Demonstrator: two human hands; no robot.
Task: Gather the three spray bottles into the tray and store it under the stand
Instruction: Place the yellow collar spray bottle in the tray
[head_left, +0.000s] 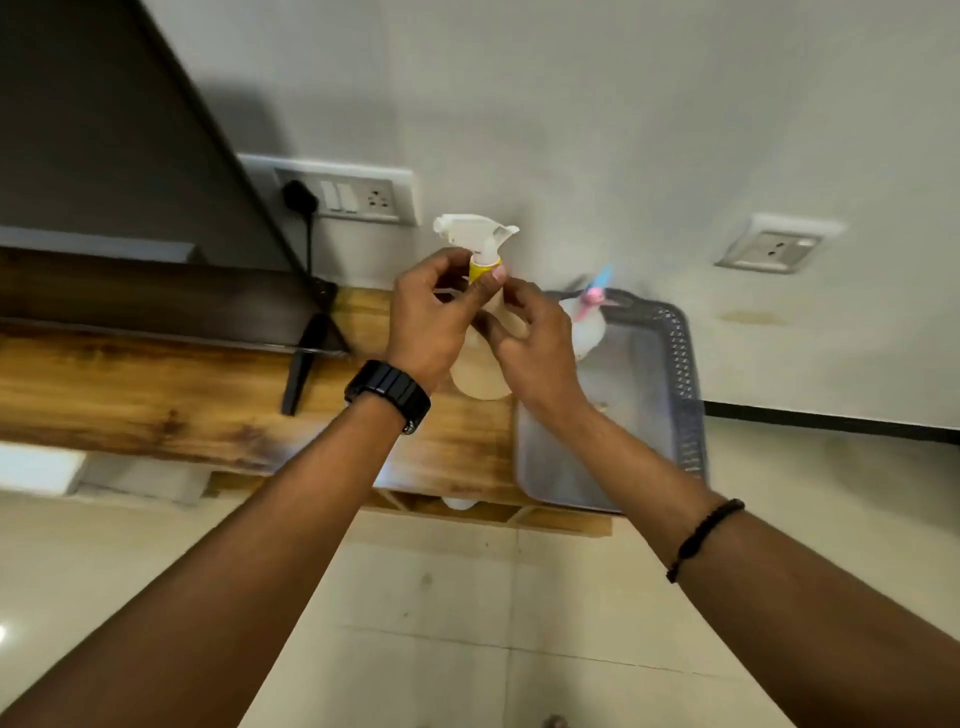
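Yellow-collared spray bottle (480, 332): gripped by left hand (434, 322) and right hand (530, 338)
Tray (680, 364): on bench (156, 395), holding pink-nozzled bottle (589, 325)

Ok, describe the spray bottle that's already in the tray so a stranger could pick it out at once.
Start at the wooden stand against the wall and go to the grey tray on its right end. The bottle in the tray stands at the tray's far left corner. It is small and pale with a pink and blue spray head, unlike the larger bottle with the yellow collar in the person's hands.
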